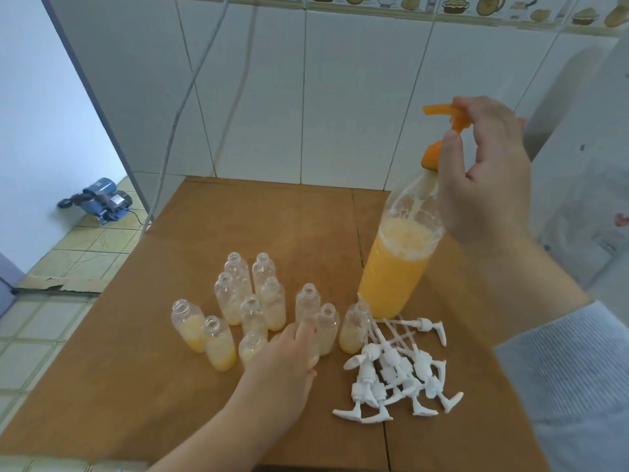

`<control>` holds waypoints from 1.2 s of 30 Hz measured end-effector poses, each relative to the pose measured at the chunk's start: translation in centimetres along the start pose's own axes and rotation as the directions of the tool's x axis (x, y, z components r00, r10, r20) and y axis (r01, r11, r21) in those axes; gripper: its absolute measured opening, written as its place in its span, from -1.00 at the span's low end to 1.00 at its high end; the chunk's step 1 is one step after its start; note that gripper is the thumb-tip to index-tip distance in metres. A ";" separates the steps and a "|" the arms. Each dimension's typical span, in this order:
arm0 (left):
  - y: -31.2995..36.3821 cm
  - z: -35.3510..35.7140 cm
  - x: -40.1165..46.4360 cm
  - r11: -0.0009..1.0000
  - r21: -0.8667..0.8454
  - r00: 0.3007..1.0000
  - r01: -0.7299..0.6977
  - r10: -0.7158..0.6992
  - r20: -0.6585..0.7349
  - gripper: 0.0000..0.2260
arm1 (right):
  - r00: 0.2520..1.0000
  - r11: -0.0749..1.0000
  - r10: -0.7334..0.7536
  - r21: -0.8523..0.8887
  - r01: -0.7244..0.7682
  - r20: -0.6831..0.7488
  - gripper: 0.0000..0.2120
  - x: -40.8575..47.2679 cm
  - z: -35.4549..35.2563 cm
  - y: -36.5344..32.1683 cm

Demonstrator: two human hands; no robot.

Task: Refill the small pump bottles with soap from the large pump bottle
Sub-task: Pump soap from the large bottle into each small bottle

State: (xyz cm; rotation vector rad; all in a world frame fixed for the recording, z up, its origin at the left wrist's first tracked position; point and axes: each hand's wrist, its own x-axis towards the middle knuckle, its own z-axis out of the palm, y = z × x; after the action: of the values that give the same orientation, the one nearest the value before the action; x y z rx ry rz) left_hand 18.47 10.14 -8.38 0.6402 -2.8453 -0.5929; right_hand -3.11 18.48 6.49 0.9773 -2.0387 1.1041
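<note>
Right hand (pixel 486 172) pinches orange pump head (pixel 442 114) of large pump bottle (pixel 394 267). Left hand (pixel 286 356) grips one small bottle (pixel 313 356) left of it, among open small bottles (pixel 252 301). Risk: crowded neighbours toppling; nozzle misaligned, soap hitting table (pixel 136 369). Loose white pumps (pixel 391 376) just below large bottle.
</note>
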 end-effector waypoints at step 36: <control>7.4 -2.1 10.3 0.915 0.353 0.941 -0.195 0.073 0.330 -0.81 | 1.000 1.000 -0.002 -0.018 0.002 0.011 -0.65 0.1 0.2 0.4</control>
State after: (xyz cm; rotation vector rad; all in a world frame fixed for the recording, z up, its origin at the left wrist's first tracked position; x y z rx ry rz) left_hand 7.02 10.97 -2.64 0.4226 -3.3085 -0.1164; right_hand -3.54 18.42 6.32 0.9785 -2.0528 1.0802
